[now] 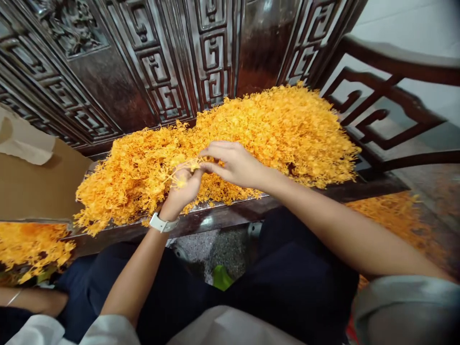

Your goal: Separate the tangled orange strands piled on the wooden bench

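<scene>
A pale yellow plastic flower sprig [180,180] with thin branching stems is held in front of me, over a large heap of orange-yellow plastic flower pieces [280,124]. My left hand [184,190], with a white watch on the wrist, is closed around the sprig from below. From the right, my right hand [235,164] meets it, thumb and fingertips pinched at the sprig's upper end. The fingertips partly hide what lies between them. Both hands are just above the near side of the heap.
The heap lies on a dark wooden bench [223,216] with a carved backrest [161,72] and an armrest [395,86] at right. A cardboard box [39,187] stands left. More orange pieces [402,225] lie lower right. Another person's arm [39,301] shows at lower left.
</scene>
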A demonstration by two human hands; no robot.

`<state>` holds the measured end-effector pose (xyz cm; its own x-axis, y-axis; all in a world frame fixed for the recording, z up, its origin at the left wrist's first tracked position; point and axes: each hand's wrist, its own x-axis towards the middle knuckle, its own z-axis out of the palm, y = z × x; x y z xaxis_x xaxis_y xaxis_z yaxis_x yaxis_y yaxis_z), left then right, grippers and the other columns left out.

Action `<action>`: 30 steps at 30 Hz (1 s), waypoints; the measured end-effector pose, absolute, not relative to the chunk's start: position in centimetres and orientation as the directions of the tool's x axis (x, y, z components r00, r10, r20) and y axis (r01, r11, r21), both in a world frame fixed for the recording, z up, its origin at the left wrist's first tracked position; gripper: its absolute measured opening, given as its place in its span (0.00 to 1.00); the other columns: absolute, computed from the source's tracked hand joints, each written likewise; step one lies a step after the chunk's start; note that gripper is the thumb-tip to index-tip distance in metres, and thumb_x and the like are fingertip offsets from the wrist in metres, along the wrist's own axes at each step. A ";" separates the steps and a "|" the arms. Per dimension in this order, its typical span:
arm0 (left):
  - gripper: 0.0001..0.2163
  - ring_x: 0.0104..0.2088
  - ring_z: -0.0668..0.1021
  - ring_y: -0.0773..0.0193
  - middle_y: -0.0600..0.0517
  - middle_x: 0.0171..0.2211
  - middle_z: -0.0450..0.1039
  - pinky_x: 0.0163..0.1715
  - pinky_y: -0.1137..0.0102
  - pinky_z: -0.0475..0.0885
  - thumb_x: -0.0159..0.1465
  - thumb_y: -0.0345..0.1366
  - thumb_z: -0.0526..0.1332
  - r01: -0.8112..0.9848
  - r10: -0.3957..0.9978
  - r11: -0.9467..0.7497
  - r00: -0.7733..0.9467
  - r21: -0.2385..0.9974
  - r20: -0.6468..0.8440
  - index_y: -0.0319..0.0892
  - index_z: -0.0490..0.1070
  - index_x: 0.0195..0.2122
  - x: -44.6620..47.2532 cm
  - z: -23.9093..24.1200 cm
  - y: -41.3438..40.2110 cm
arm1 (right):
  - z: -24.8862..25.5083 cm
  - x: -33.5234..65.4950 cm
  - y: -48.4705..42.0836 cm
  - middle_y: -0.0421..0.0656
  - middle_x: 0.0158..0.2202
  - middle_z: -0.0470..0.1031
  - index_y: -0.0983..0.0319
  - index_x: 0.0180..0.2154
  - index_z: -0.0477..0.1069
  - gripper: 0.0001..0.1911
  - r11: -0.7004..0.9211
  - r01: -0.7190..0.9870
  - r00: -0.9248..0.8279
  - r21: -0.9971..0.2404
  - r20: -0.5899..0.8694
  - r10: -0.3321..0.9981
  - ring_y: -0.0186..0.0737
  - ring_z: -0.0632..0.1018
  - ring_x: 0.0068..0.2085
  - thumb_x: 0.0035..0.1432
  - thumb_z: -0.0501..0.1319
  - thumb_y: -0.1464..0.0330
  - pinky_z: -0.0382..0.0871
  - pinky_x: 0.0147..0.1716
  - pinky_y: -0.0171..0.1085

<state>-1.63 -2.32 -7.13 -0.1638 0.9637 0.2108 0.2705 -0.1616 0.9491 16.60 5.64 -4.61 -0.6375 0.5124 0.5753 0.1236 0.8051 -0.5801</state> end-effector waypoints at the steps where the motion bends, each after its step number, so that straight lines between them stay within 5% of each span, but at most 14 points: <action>1: 0.10 0.33 0.78 0.62 0.49 0.28 0.79 0.37 0.71 0.70 0.66 0.30 0.68 0.319 0.964 -0.171 -0.143 0.932 0.226 0.44 0.79 0.26 -1.4 -6.9 -2.5 | -4.9 16.5 6.1 0.43 0.35 0.77 0.57 0.38 0.74 0.12 0.777 0.112 -0.595 -0.619 0.585 0.551 0.43 0.76 0.39 0.70 0.61 0.57 0.71 0.40 0.43; 4: 0.11 0.29 0.77 0.63 0.50 0.26 0.79 0.35 0.70 0.67 0.67 0.30 0.64 0.411 0.958 -0.205 -0.099 0.888 0.267 0.44 0.79 0.26 -1.0 -6.0 -2.9 | -5.8 16.7 8.6 0.39 0.25 0.70 0.58 0.29 0.67 0.18 0.643 0.097 -0.425 -0.760 0.552 0.717 0.38 0.71 0.29 0.65 0.65 0.54 0.67 0.29 0.40; 8: 0.13 0.25 0.74 0.64 0.52 0.22 0.75 0.30 0.69 0.65 0.69 0.31 0.61 0.440 0.950 -0.242 -0.074 0.865 0.304 0.44 0.75 0.26 -1.2 -5.0 -2.7 | -6.0 16.2 9.9 0.38 0.24 0.72 0.58 0.29 0.69 0.18 0.380 -0.033 -0.387 -0.924 0.363 0.848 0.34 0.70 0.23 0.58 0.70 0.55 0.65 0.23 0.38; 14: 0.13 0.23 0.70 0.66 0.55 0.21 0.69 0.27 0.68 0.61 0.69 0.31 0.58 0.522 0.934 -0.256 -0.081 0.813 0.347 0.44 0.71 0.26 -1.5 -5.1 -2.7 | -4.9 15.1 9.9 0.40 0.24 0.74 0.59 0.28 0.72 0.10 0.076 -0.203 -0.304 -0.976 0.136 0.943 0.32 0.70 0.22 0.56 0.69 0.63 0.65 0.22 0.36; 17: 0.13 0.24 0.69 0.66 0.54 0.21 0.66 0.26 0.68 0.61 0.69 0.32 0.58 0.513 0.915 -0.263 -0.135 0.817 0.380 0.44 0.69 0.25 -2.0 -5.3 -3.3 | -4.6 17.7 13.6 0.39 0.25 0.71 0.57 0.31 0.70 0.09 0.108 -0.128 0.031 -0.986 0.104 0.994 0.31 0.65 0.22 0.62 0.65 0.61 0.62 0.22 0.35; 20: 0.12 0.25 0.70 0.65 0.53 0.23 0.66 0.26 0.68 0.64 0.67 0.34 0.60 0.478 0.908 -0.291 -0.135 0.829 0.397 0.44 0.67 0.25 -3.0 -5.6 -3.9 | -4.7 21.8 16.9 0.46 0.36 0.77 0.61 0.47 0.75 0.12 0.215 0.228 0.198 -0.950 0.261 0.945 0.34 0.70 0.30 0.66 0.62 0.62 0.68 0.32 0.39; 23: 0.09 0.26 0.70 0.65 0.52 0.26 0.68 0.28 0.67 0.67 0.64 0.33 0.63 0.439 0.915 -0.303 -0.115 0.846 0.388 0.44 0.67 0.27 -4.1 -6.0 -4.0 | -5.1 24.5 17.0 0.60 0.59 0.69 0.66 0.65 0.65 0.34 0.223 0.632 0.081 -0.743 0.349 0.934 0.47 0.76 0.48 0.61 0.69 0.65 0.71 0.48 0.48; 25: 0.07 0.28 0.72 0.64 0.50 0.27 0.71 0.30 0.66 0.69 0.62 0.30 0.63 0.437 0.912 -0.284 -0.150 0.853 0.381 0.44 0.68 0.27 -4.5 -6.4 -3.7 | -5.1 24.8 15.6 0.65 0.67 0.58 0.66 0.69 0.60 0.43 0.257 0.788 -0.013 -0.560 0.402 0.916 0.60 0.69 0.63 0.58 0.73 0.61 0.65 0.60 0.56; 27: 0.07 0.29 0.74 0.64 0.49 0.26 0.72 0.32 0.66 0.69 0.64 0.30 0.62 0.490 0.908 -0.221 -0.212 0.843 0.361 0.43 0.70 0.27 -4.6 -6.6 -3.3 | -4.8 23.9 13.5 0.64 0.69 0.54 0.64 0.68 0.61 0.42 0.358 0.814 -0.120 -0.457 0.470 0.874 0.65 0.61 0.68 0.60 0.72 0.56 0.58 0.66 0.60; 30: 0.11 0.24 0.71 0.65 0.52 0.21 0.69 0.28 0.66 0.64 0.69 0.34 0.59 0.576 0.903 -0.092 -0.296 0.812 0.312 0.43 0.72 0.28 -4.2 -6.9 -2.7 | -4.5 20.8 9.9 0.59 0.61 0.69 0.61 0.65 0.65 0.32 0.562 0.628 -0.318 -0.538 0.482 0.816 0.57 0.72 0.59 0.67 0.65 0.52 0.67 0.60 0.55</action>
